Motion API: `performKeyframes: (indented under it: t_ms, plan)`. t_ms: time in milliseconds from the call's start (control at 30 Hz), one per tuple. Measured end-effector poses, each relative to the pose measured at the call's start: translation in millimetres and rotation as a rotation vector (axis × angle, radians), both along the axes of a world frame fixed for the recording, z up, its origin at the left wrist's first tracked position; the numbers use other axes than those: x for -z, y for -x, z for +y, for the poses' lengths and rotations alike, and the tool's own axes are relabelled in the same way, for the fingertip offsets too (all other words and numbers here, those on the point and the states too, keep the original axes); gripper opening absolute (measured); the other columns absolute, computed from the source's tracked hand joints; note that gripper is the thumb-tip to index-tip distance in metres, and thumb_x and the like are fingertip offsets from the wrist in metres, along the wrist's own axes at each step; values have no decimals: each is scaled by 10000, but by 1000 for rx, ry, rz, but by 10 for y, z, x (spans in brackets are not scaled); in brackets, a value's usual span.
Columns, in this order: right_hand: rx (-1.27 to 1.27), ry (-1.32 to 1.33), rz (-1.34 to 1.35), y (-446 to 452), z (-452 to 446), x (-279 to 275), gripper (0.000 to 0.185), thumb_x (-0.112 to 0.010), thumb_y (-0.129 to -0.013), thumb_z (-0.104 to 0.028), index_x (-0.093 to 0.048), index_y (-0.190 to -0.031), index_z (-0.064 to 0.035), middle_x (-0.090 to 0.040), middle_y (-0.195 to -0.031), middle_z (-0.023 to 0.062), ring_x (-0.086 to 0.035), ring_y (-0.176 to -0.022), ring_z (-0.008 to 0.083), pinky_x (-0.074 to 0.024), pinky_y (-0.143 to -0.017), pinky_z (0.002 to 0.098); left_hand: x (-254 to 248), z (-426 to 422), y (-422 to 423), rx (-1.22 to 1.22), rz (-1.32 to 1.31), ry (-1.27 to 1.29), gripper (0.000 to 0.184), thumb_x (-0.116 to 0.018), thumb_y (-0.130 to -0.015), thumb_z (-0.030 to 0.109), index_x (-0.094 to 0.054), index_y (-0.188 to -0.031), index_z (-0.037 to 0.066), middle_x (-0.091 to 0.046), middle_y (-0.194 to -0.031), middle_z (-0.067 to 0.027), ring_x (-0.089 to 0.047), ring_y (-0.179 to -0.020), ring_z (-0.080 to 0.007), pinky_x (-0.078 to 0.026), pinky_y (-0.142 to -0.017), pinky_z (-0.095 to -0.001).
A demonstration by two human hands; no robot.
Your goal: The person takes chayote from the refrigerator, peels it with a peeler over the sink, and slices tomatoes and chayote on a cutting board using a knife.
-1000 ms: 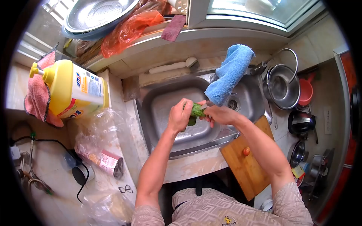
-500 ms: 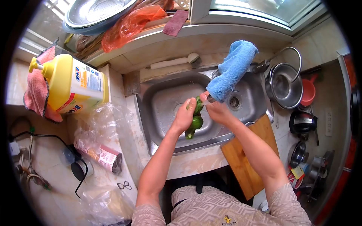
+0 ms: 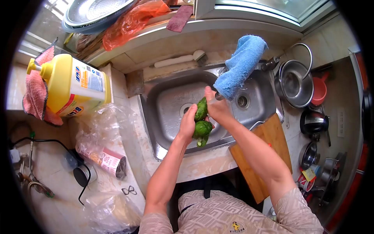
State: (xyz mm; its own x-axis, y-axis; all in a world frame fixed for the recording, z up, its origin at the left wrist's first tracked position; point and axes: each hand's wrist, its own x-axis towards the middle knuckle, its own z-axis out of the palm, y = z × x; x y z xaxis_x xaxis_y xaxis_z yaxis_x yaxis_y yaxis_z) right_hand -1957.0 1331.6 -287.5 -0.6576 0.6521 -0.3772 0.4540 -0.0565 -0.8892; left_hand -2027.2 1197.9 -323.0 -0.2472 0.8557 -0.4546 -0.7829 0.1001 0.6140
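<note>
My left hand [image 3: 188, 122] is closed round several wrinkled green peppers [image 3: 203, 128], held over the left basin of the steel sink [image 3: 163, 107]. Its fingertips show past their right side. My right hand [image 3: 218, 108] is beside the peppers with its fingers stretched out towards the tap, and I see nothing gripped in it. The end of the tap [image 3: 219, 96] pokes out of a blue towel [image 3: 240, 66] wrapped round it, right by my right fingers. The palm side of my right hand is hidden.
A wooden cutting board [image 3: 265, 156] leans at the sink's right front. Metal pots [image 3: 295, 84] and a red ladle [image 3: 319, 91] are to the right. Left of the sink stand a yellow detergent jug [image 3: 78, 85] and plastic bags [image 3: 111, 128]. A white brush [image 3: 175, 61] lies behind.
The peppers have turned and now show more fully in my left hand. My right fingers have straightened and shifted slightly up and left beside the tap's end.
</note>
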Motion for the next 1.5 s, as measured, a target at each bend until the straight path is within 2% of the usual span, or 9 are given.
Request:
performKeyframes:
  t_ms: [100, 133, 233, 267, 400, 667, 933, 1267, 1500]
  plan:
    - [88, 323, -18, -30, -103, -50, 376, -494, -1024, -425, -555, -1014, -54, -600, -839, 33, -561, -820, 148, -470, -675, 347, -4, 151, -35, -159, -155, 30, 567, -276, -1052, 519, -513, -1270, 53, -668, -934, -134, -688, -776, -242, -587, -703, -389]
    - [-66, -97, 283, -61, -193, 137, 345, -506, -1019, -389, -560, -1037, -49, -628, -877, 57, -593, -834, 161, -489, -675, 313, -12, 212, -48, -248, -160, 60, 622, -261, -1044, 561, -504, -1305, 51, -677, -963, -140, -694, -806, -241, -587, -714, -385]
    - [38, 297, 215, -97, -46, 325, 420, -577, -977, -432, -605, -1073, -25, -634, -954, 102, -587, -881, 166, -476, -782, 337, -88, 157, 40, 315, 244, 328, 738, -222, -1022, 634, -477, -1391, 49, -680, -1042, -134, -672, -905, -204, -559, -785, -346]
    - [0, 19, 98, -57, -15, 345, 381, -527, -1010, -432, -585, -1008, -55, -654, -880, 115, -661, -792, 203, -526, -717, 326, 49, 187, -44, 173, 405, 361, 791, -236, -1023, 630, -517, -1373, -22, -631, -1237, -162, -608, -1135, -245, -494, -927, -366]
    - [136, 549, 309, 123, -1, 203, 424, -523, -1010, -452, -591, -1017, -34, -646, -889, 122, -666, -870, 240, -540, -798, 369, -4, 239, -117, -67, 776, 191, 745, -266, -1027, 598, -556, -1307, -29, -686, -1105, -216, -651, -1080, -350, -480, -931, -422]
    - [382, 1069, 670, 84, 78, 200, 312, -653, -944, -216, -539, -1157, -18, -613, -971, 114, -639, -911, 258, -565, -811, 392, -617, 186, 53, 250, 1386, 386, 609, -543, -930, 546, -575, -1234, 19, -693, -844, -246, -675, -828, -428, -511, -722, -510]
    - [587, 591, 369, 243, -131, 140, 181, -623, -929, -166, -573, -1067, -61, -594, -969, 67, -616, -836, 196, -526, -707, 354, -651, 251, 30, 54, 1572, 454, 389, -496, -999, 414, -588, -1131, 59, -688, -811, -217, -656, -788, -443, -497, -658, -525]
    - [591, 860, 164, -70, 97, 127, 131, -563, -886, -250, -606, -934, -135, -572, -782, 15, -577, -640, 178, -383, -467, 321, -432, 179, 31, 106, 1126, 175, 302, -476, -1013, 353, -625, -1155, 132, -694, -850, -201, -652, -814, -439, -503, -719, -498]
    - [230, 51, 63, -54, -105, 86, 466, -568, -950, -502, -629, -905, -41, -640, -799, 68, -651, -748, 235, -504, -621, 397, -444, 254, 34, 28, 1133, 170, 365, -438, -1036, 379, -606, -1166, 82, -692, -912, -191, -680, -843, -379, -518, -764, -458]
